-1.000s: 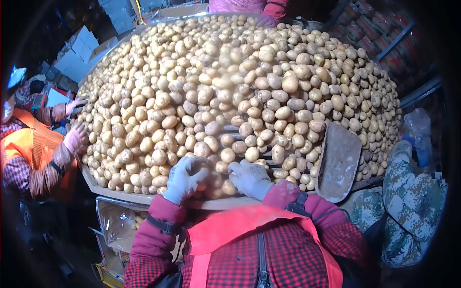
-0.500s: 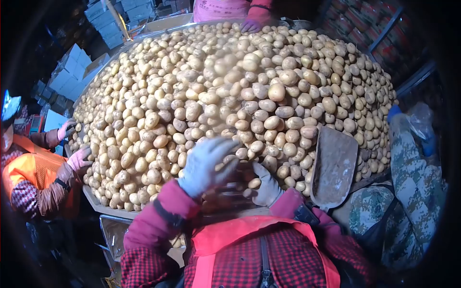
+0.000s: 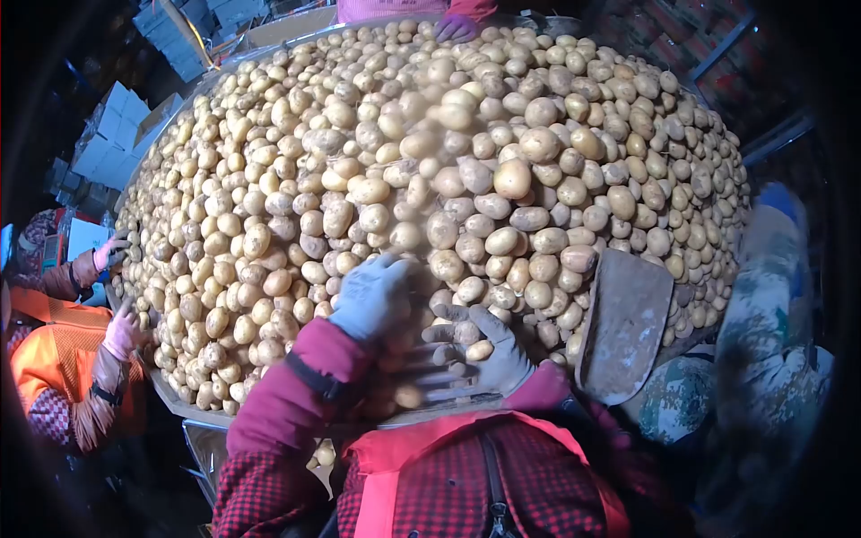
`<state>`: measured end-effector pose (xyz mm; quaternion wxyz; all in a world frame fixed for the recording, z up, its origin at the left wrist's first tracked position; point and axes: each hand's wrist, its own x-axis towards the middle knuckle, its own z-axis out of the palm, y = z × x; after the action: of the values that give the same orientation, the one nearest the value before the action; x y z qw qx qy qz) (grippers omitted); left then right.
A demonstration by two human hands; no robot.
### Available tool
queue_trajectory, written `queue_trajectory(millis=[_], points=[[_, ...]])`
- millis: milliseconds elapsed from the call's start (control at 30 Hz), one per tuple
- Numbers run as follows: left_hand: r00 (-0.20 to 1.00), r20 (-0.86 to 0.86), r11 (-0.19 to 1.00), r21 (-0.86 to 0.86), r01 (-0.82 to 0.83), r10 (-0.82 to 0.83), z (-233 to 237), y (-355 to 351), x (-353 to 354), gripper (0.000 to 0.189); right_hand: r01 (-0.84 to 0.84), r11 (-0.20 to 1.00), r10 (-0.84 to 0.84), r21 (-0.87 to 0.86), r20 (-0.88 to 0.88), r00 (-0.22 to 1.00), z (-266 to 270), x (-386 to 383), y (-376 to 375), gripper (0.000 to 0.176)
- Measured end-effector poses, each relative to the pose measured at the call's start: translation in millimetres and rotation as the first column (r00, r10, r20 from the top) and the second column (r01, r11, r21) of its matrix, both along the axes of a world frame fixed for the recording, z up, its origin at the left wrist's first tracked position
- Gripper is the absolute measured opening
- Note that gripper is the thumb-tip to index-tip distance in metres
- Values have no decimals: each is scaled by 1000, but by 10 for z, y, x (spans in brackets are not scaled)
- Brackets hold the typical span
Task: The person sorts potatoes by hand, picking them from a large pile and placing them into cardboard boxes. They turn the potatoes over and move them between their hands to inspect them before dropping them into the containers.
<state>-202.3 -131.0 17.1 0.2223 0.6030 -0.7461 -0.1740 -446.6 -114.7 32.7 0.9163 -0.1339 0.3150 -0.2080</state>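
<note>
A big heap of potatoes fills the table in front of me. My left hand, in a pale glove, lies on the near side of the heap with its back up; its fingertips are hidden or blurred. To its right, my right hand in a grey glove has its fingers spread, palm up, with a few small potatoes lying on the palm and fingers. A loose potato is near the table's front edge, below the hands.
A worn metal scoop rests on the heap's right side. A co-worker in an orange vest has gloved hands at the left edge. Another person's gloved hand touches the far side. Someone in camouflage is at right; boxes stand back left.
My left hand has come down onto the potatoes. My right hand has turned and spread its fingers. The camouflage sleeve at right has moved, and the view has shifted slightly.
</note>
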Motion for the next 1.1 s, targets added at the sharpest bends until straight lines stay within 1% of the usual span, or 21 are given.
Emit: queue_trajectory(millis=[33,67,133,167,267,300,333,367,400,500,533,567,633,667,733,833,867,900,967,1000,1100], points=[[999,-35,1000,5,-19,19,44,83,83,26,-34,997,31,-65,-43,999,-12,20,10,65],[998,16,997,36,-63,63,61,162,160,29,-74,989,63,-125,-91,994,-12,24,37,66],[991,-57,993,15,-120,121,-36,317,358,35,-104,991,98,-82,-73,993,27,42,17,69],[979,-114,986,18,-168,169,-6,405,393,34,-87,996,87,28,-3,996,67,60,-1,71],[982,-179,997,-53,47,-56,452,541,316,46,-110,994,110,14,7,994,152,98,-18,71],[952,-231,976,-126,177,-203,363,523,266,54,-134,991,134,-7,68,989,72,99,-6,72],[953,-170,960,-175,219,-249,482,476,139,54,-94,972,88,-217,-41,995,9,193,61,74],[950,-106,938,-224,265,-294,637,397,10,54,-66,994,65,-91,-22,998,34,159,91,71],[960,-96,940,-249,233,-264,706,286,-36,56,-32,999,32,38,-11,999,203,195,88,69],[995,34,928,-359,101,-95,595,-277,-51,68,-93,994,92,61,25,995,-103,7,12,61],[995,89,936,-346,68,-39,455,-535,-47,71,-45,993,43,109,24,999,-66,21,26,55],[982,188,966,-254,37,12,364,-710,-63,76,-49,993,45,104,46,998,-100,20,34,54],[961,263,968,-251,-12,81,248,-903,-105,74,-48,995,39,93,88,995,-139,35,26,52],[943,325,980,-198,-7,73,186,-947,-117,73,-54,995,51,80,35,998,-131,11,26,52],[892,450,997,-73,-12,43,159,-909,-117,70,-28,996,23,89,56,998,-126,4,65,52],[937,347,999,23,-46,35,254,-817,-84,65,-10,996,7,94,34,999,-117,-10,60,56],[947,313,996,37,-84,68,331,-741,-58,53,0,996,-1,87,3,1000,-173,-27,76,58],[963,261,998,6,-66,62,230,-666,61,46,9,997,-7,81,-26,1000,-203,-29,91,60],[985,162,997,-56,-44,52,-39,-485,333,32,-1,996,0,89,7,1000,-62,-5,53,53],[980,166,991,-92,-94,108,21,-361,318,16,-4,996,2,93,25,1000,-16,14,37,49],[933,346,991,51,-121,96,79,24,324,13,-30,995,24,92,74,997,-70,6,46,51]])
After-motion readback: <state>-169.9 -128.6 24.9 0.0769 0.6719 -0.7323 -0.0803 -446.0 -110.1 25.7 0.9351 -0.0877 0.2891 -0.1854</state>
